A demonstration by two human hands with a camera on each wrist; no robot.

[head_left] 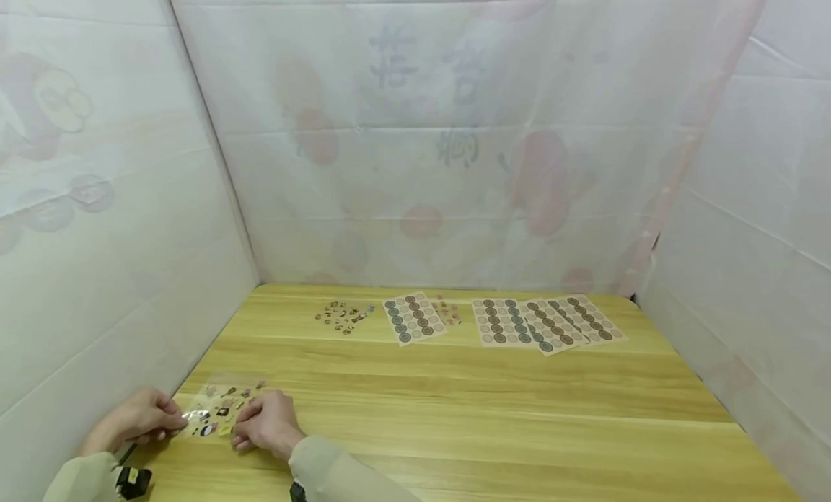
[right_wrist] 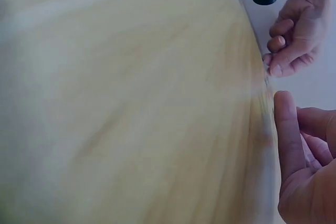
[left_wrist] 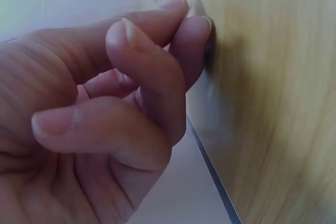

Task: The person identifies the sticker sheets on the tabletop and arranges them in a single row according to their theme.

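Observation:
A clear sheet of small colourful stickers (head_left: 221, 410) is at the table's front left, between my two hands. My left hand (head_left: 146, 417) pinches its left edge between thumb and fingertips. In the left wrist view, the left hand's thumb and index finger meet at the tips while the other fingers curl loosely. My right hand (head_left: 267, 420) holds the sheet's lower right edge, thumb against bent fingers. The right wrist view has the sheet nearly edge-on, so its contact with the right hand (right_wrist: 310, 161) is partly hidden there.
Small loose stickers (head_left: 343, 316) lie at the table's back left. Beside them is a sheet of round stickers (head_left: 414, 318), partly over pink stickers (head_left: 448, 311). Several more round-sticker sheets (head_left: 498, 322) lie at the back right, some overlapping. White curtains (head_left: 415, 127) enclose the wooden table (head_left: 454, 415).

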